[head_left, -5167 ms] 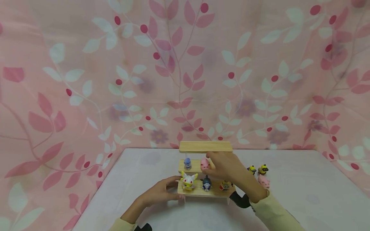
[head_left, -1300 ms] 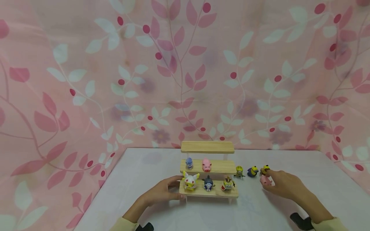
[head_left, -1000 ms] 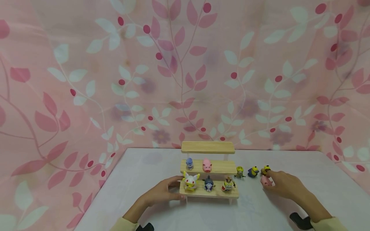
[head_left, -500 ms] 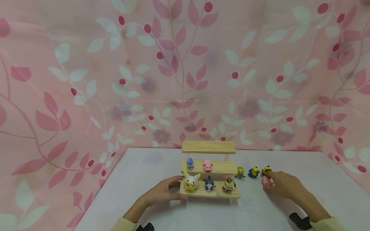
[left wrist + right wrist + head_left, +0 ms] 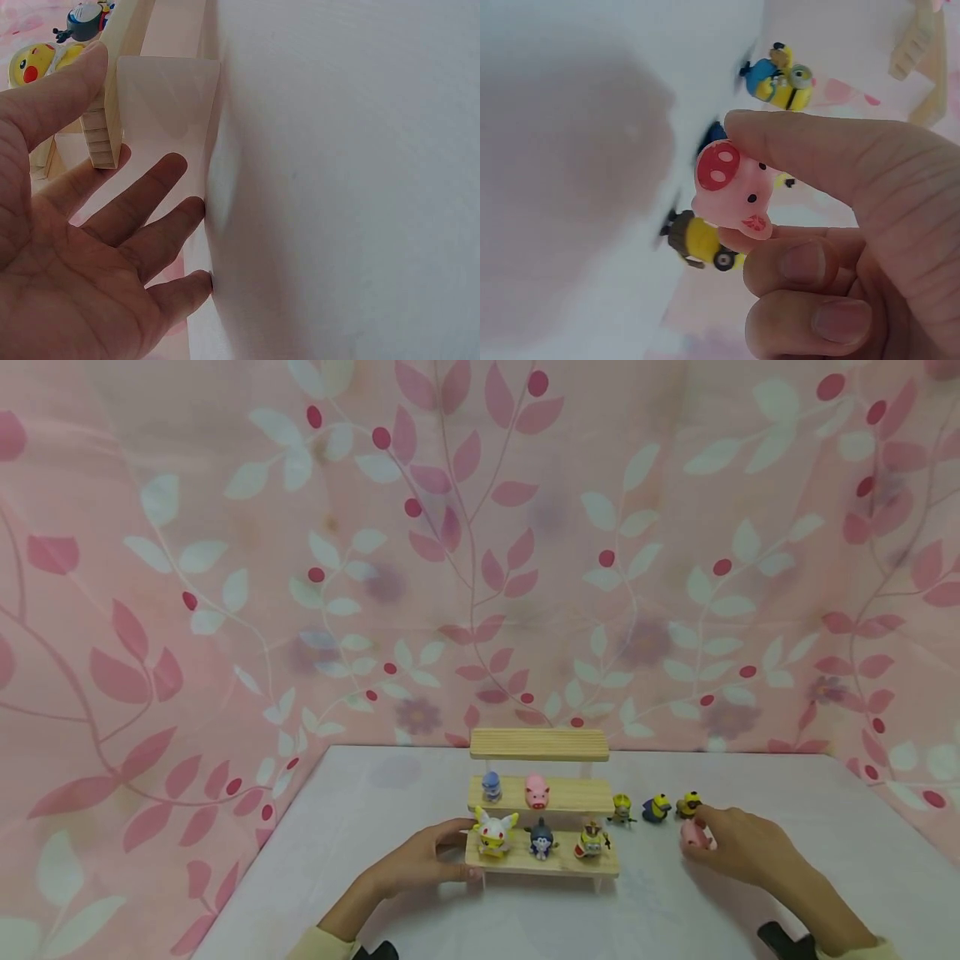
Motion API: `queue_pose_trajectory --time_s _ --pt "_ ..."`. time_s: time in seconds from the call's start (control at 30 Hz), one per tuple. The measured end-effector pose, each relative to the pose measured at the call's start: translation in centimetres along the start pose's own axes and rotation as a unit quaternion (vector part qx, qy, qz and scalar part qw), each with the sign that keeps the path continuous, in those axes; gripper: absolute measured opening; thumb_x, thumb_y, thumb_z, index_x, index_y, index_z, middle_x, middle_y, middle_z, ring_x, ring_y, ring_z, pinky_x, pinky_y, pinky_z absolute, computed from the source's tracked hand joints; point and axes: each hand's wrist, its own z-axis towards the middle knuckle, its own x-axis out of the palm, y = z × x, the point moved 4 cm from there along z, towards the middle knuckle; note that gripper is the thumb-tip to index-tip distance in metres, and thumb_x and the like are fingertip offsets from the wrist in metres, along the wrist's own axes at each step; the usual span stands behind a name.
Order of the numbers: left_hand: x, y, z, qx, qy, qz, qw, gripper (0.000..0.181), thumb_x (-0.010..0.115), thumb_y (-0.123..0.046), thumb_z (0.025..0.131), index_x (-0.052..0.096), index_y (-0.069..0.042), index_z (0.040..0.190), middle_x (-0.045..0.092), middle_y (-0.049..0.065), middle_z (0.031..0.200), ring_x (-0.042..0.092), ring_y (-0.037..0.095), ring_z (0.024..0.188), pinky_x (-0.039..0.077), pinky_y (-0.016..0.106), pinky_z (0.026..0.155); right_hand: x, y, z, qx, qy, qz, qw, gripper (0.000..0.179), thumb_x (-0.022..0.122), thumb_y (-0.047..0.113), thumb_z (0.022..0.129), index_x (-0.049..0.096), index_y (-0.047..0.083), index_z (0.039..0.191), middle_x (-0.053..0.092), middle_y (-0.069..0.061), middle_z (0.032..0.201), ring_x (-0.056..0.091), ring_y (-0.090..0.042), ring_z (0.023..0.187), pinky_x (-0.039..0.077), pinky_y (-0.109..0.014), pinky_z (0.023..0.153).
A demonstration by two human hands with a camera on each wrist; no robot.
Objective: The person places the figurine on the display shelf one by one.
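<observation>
My left hand [image 5: 416, 862] grips the left end of the lowest board of a wooden tiered display stand [image 5: 540, 795], thumb above and index finger below. In the left wrist view its other fingers [image 5: 161, 247] spread beside the translucent stand leg [image 5: 166, 101]. My right hand [image 5: 750, 847] pinches a pink pig figurine [image 5: 735, 184] between thumb and fingers, right of the stand. On the middle board stand a blue figurine [image 5: 491, 787] and another pink pig [image 5: 537, 792]. Along the lowest board are a white-eared yellow figurine [image 5: 493, 835], a dark-haired figurine [image 5: 541, 840] and a crowned minion [image 5: 591, 841].
Three minion figurines stand on the white table [image 5: 405, 793] between stand and right hand: one beside the stand [image 5: 622, 809], one in blue [image 5: 656, 808], one in brown [image 5: 687, 805] close to my fingers. A pink floral cloth [image 5: 480, 568] hangs behind.
My right hand has gone from the middle board, where it was at a pig, to the second pig at right, and now pinches it, slightly away from the brown minion. Left hand stays put.
</observation>
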Motion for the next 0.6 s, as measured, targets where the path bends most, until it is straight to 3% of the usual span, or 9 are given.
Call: queue_pose_trajectory --time_s 0.3,0.6 --pt "0.0 0.5 0.2 -0.009 -0.003 0.001 1.0000 0.072 0.081 -0.036 0.083 0.049 -0.017 0.144 0.059 0.009 0.134 0.049 0.033 0.129 0.031 0.062 0.106 -1.7 1.7 -1.4 -0.002 -0.019 -0.005 0.9998 0.045 0.080 0.049 0.077 0.058 0.014 0.094 0.053 0.002 0.071 0.047 -0.017 0.063 0.043 -0.035 0.055" --pt "0.0 0.4 0.2 -0.011 -0.001 0.003 0.9999 0.074 0.080 -0.037 0.083 0.047 -0.017 0.146 0.059 0.010 0.134 0.049 0.034 0.129 0.033 0.061 0.105 -3.2 3.6 -2.6 -0.026 -0.062 -0.014 0.9976 0.052 0.080 0.049 0.077 0.063 0.010 0.106 0.056 0.004 0.070 0.046 -0.015 0.059 0.043 -0.033 0.052"
